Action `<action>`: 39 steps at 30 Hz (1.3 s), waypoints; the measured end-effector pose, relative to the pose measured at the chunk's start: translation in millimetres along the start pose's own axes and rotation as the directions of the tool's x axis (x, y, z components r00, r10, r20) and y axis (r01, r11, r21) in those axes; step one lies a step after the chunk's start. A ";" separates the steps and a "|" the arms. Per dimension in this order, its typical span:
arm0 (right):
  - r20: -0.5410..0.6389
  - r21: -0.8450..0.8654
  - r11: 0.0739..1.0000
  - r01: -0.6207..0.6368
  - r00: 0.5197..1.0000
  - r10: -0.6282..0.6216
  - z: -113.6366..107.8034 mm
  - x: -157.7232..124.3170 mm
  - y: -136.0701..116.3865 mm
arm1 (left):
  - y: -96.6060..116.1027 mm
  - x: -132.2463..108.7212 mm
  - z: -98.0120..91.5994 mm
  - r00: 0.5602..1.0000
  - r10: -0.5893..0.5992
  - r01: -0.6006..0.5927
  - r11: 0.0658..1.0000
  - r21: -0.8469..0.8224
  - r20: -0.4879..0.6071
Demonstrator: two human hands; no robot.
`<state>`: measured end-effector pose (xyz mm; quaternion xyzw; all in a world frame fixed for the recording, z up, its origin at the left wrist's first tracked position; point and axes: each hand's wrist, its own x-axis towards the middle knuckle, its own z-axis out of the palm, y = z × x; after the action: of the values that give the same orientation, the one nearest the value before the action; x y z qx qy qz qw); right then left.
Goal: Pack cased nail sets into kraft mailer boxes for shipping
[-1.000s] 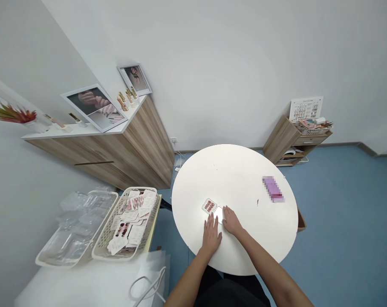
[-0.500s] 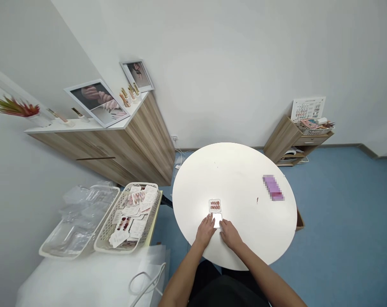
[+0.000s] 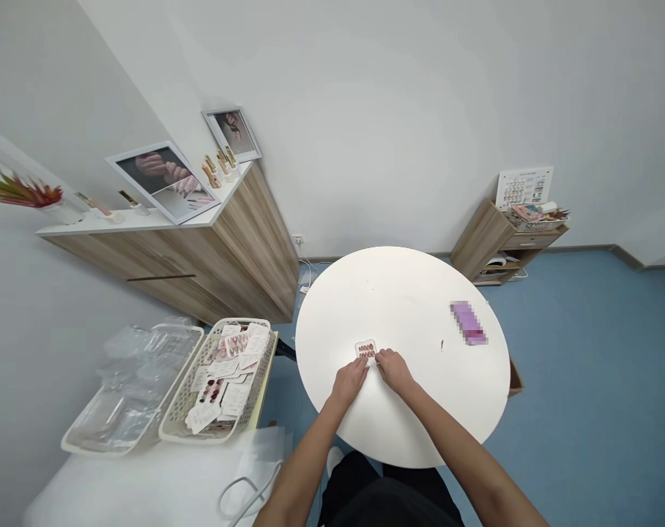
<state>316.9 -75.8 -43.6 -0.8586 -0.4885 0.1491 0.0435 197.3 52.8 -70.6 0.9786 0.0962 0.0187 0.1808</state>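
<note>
A small white case (image 3: 366, 343) with rows of reddish-pink press-on nails lies on the round white table in front of me. My left hand (image 3: 351, 381) is at its near edge, fingertips pressed together against it. At the near right corner my right hand (image 3: 394, 369) has its fingers curled in and touching the case. The fingers cover the near side of the case. No separate white flap shows in front of it, though I cannot make out the lid itself.
A blurred purple item (image 3: 468, 323) and a small dark red piece (image 3: 441, 344) lie on the white table (image 3: 398, 285). To my left stand a basket of nail cards (image 3: 171, 432) and a basket of clear plastic (image 3: 69, 439). A wooden cabinet (image 3: 261, 249) stands beyond.
The white flap that lay open toward me is no longer seen apart from the case. Both hands have moved forward and closer together, up to the nails.
</note>
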 end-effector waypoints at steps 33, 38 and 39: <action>0.044 -0.077 0.994 0.076 0.996 -0.073 58.2 15.5 -2.0 | -6.9 4.8 40.4 0.984 -0.102 0.090 0.992 0.086 0.148; 0.052 -0.109 0.993 0.042 0.998 -0.036 65.1 35.0 4.4 | -3.2 4.0 30.4 0.976 -0.192 0.188 0.981 0.049 0.099; 0.057 -0.121 0.992 0.033 0.998 -0.026 65.8 40.8 8.0 | -2.3 0.3 28.8 0.973 -0.218 0.216 0.976 0.042 0.069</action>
<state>323.4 -49.9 -116.7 -0.8479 -0.5103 0.1421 -0.0205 199.2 44.9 -98.4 0.9653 0.1962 -0.0387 0.1682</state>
